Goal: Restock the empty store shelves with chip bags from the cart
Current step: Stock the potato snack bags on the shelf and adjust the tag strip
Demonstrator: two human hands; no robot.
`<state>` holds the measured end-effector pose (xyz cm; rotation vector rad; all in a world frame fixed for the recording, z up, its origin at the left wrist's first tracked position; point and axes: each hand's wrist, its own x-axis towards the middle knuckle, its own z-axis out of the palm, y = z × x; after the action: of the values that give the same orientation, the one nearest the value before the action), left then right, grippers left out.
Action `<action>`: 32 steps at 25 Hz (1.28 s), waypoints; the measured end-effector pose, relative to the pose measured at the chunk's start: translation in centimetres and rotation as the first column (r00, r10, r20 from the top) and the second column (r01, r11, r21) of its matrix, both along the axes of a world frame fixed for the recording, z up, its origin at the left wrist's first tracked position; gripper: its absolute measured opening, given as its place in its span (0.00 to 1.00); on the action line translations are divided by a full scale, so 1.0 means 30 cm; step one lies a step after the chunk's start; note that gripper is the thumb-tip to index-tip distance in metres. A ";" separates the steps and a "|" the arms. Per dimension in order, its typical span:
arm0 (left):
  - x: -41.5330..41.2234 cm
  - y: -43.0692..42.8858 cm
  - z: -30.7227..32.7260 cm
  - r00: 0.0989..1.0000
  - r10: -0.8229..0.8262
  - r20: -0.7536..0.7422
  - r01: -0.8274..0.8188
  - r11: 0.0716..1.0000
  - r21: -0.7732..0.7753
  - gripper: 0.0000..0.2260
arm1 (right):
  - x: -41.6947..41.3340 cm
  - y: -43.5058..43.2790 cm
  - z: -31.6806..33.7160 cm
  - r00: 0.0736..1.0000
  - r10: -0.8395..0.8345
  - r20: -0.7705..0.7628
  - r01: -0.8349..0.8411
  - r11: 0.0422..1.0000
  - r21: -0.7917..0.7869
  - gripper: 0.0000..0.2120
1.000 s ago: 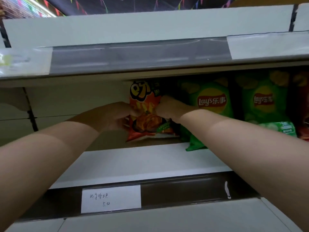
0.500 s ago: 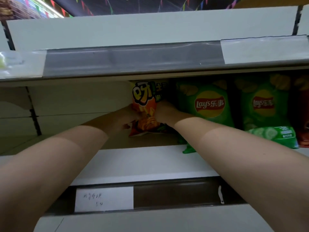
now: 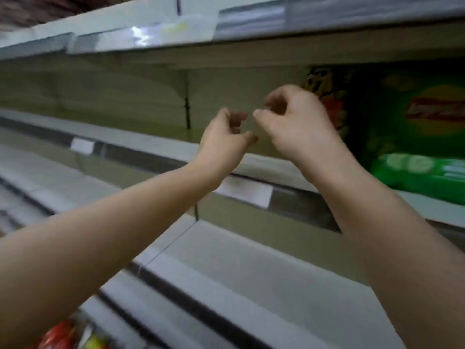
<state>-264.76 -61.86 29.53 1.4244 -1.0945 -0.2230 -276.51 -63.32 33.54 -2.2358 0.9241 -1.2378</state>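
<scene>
An orange chip bag (image 3: pixel 329 102) stands at the back of the middle shelf (image 3: pixel 161 144), just behind my right hand (image 3: pixel 294 122). A green Lay's bag (image 3: pixel 412 137) stands to its right. Both hands hover in front of the shelf, close together, pulled back from the orange bag. My left hand (image 3: pixel 224 139) holds nothing, its fingers loosely curled and apart. The right hand is also empty, thumb and fingers curved but not touching anything. The view is blurred by motion.
The upper shelf (image 3: pixel 226 26) hangs overhead with price strips. White price labels (image 3: pixel 244 191) sit on the middle shelf's front rail. Lower shelves (image 3: pixel 226 273) run below. Red and yellow packets (image 3: pixel 68 336) show at the bottom left.
Both hands have let go of the orange bag and drawn back from it. The view has swung left and down, so the bags now sit at the right.
</scene>
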 end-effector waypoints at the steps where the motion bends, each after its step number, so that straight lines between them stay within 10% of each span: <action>1: 0.015 0.077 -0.023 0.998 0.051 -0.039 -0.053 0.998 -0.039 0.11 | 0.020 0.031 -0.029 0.994 0.089 0.065 -0.090 0.996 0.023 0.11; 12: 0.283 0.784 -0.477 0.688 0.646 -0.331 -0.609 0.762 0.221 0.10 | 0.435 0.429 -0.493 0.685 0.709 0.167 -0.719 0.620 0.313 0.10; 21: 0.469 1.179 -0.926 0.164 0.821 -0.547 -0.539 0.539 0.647 0.12 | 0.778 0.683 -0.998 0.400 0.879 -0.259 -0.592 0.463 0.660 0.07; 32: 0.689 1.340 -1.195 -0.107 0.750 -0.653 -0.505 0.525 0.685 0.16 | 1.219 0.876 -1.354 0.245 0.852 -0.463 -0.413 0.523 0.745 0.31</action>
<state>-244.09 -21.65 -6.31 1.4598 0.7792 -0.3967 -239.94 -37.05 -7.08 -2.2581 0.2879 0.4968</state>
